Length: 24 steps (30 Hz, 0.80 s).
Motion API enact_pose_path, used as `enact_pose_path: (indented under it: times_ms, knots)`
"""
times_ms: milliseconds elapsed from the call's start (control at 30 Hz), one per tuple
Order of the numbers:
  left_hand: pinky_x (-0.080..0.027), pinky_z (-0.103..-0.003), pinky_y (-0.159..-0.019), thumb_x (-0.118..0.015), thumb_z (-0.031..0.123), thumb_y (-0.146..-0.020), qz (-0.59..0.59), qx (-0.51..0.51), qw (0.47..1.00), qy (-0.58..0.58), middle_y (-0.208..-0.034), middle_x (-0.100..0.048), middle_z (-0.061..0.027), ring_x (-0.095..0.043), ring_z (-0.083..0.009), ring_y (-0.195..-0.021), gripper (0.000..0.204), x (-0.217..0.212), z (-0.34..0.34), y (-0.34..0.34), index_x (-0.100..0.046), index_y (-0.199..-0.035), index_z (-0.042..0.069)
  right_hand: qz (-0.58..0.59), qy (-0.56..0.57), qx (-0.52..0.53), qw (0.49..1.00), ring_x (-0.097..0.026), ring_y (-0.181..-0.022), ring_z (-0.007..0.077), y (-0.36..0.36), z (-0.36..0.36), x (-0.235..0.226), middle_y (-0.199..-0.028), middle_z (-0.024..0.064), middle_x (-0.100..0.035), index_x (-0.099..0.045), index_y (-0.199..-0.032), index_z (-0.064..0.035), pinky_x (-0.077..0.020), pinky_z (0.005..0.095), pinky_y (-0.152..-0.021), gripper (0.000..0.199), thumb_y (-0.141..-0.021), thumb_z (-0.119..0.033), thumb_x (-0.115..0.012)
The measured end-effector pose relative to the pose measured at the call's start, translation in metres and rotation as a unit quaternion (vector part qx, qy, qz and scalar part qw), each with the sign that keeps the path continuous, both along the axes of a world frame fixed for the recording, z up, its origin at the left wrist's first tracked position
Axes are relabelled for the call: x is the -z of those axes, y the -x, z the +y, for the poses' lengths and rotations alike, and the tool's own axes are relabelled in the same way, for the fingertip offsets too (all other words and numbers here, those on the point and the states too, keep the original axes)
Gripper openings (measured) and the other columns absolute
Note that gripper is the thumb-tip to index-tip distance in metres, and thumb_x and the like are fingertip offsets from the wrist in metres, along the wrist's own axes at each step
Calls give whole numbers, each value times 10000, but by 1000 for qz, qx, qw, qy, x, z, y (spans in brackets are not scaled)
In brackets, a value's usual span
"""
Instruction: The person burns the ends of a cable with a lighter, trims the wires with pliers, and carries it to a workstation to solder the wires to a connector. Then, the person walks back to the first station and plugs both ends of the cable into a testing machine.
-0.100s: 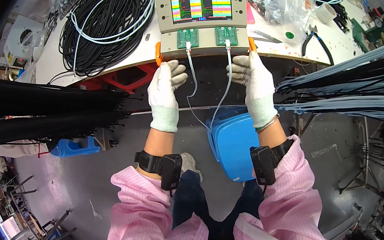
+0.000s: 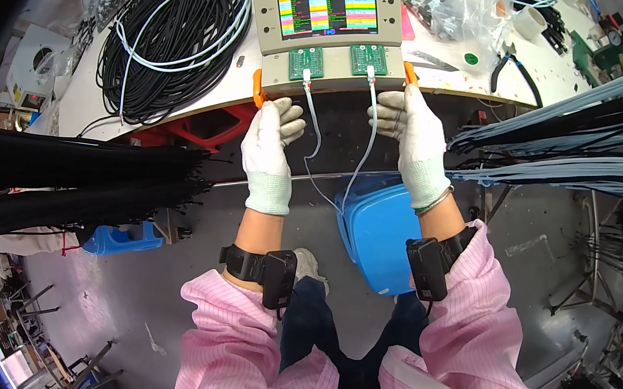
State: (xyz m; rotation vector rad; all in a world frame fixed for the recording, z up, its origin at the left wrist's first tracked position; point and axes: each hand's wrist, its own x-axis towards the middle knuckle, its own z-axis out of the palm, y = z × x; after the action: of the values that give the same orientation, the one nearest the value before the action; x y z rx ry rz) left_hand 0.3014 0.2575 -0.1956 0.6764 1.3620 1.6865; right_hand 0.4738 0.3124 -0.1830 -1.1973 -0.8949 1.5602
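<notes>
A beige tester (image 2: 329,71) with a lit colour screen (image 2: 327,12) stands at the bench's front edge. Two green circuit boards (image 2: 306,62) are on its front. From each, a light grey cable (image 2: 375,116) with a white plug hangs down and meets the other near the blue stool. Both my hands wear white gloves. My left hand (image 2: 270,140) has its thumb at the lower end of the left orange lever (image 2: 259,87); its other fingers are apart and loosely bent. My right hand (image 2: 415,133) touches the right orange lever (image 2: 410,74) with its thumb, fingers spread inward, holding nothing.
Black cable coils (image 2: 178,43) lie left on the white bench (image 2: 206,98). Black-handled pliers (image 2: 518,72) and plastic bags (image 2: 468,18) sit on the right. Cable bundles (image 2: 574,170) hang at right, black ones (image 2: 86,173) at left. A blue stool (image 2: 381,235) stands below.
</notes>
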Motion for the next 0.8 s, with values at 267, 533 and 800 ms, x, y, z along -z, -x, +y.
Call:
enact_pose_path:
  times_ms: [267,533,800]
  knots:
    - [-485,-269,-722,-413,318,-945,6,-2,1000,-3,-907,-624,-147,-592,-140,-720,426,1,3,-3,-562,-1061,-63,-3,6,-4,1000,-619,-715,208,3,2,1,-815,155,-639,-573,-969,52,-489,316,-713,529,-950,-427,-347]
    - [-426,-193,-565,-418,317,-938,49,2,998,36,-851,-641,-129,-498,-60,-573,411,-9,6,-3,-592,-1037,-41,0,9,-10,1000,-618,-723,212,5,5,2,-827,161,-639,-569,-977,50,-484,323,-721,519,-955,-410,-331]
    - [-385,-176,-500,-418,322,-937,64,6,998,28,-807,-649,-132,-452,-39,-525,411,-6,8,-2,-601,-1017,-37,4,25,-11,1000,-619,-723,216,8,7,-1,-829,164,-639,-564,-983,49,-484,324,-719,497,-958,-387,-328]
